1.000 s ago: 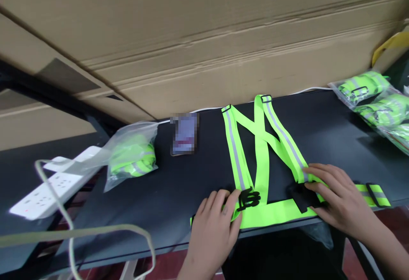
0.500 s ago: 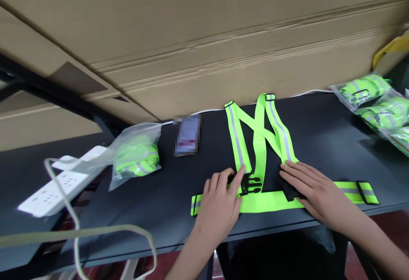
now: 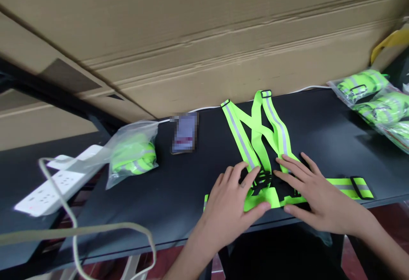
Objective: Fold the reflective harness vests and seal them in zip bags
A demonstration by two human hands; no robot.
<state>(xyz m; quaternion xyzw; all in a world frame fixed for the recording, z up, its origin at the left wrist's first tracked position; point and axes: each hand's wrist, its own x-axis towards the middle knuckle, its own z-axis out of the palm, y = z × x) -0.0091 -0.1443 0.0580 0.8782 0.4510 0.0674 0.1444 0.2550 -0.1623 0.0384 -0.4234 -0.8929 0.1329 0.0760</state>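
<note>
A neon-yellow reflective vest (image 3: 239, 134) made of elastic straps with grey stripes lies on the dark table, its shoulder straps crossing behind. My left hand (image 3: 229, 197) rests over its left strap and waist belt, fingers bent down onto the strap, thumb stretched out apart. Just beside those fingertips is a black buckle (image 3: 263, 180). On the right side my right hand (image 3: 315, 190) is spread open, fingertips touching the lower end of the right strap. Between the two hands the waist belt (image 3: 271, 197) is bunched. Parts of the belt are hidden under both hands.
Left of the vest lie a blurred phone (image 3: 185, 132) and a bagged vest (image 3: 134, 156). A white power strip (image 3: 54, 186) with a looping cable is farther left. Several bagged vests (image 3: 383, 105) lie at the right. Cardboard (image 3: 223, 75) stands behind the dark table (image 3: 153, 203).
My left hand has slid right, carrying the left strap, the buckle and the belt's left end with it. The belt has bunched. My right hand's fingers have spread and its thumb shows.
</note>
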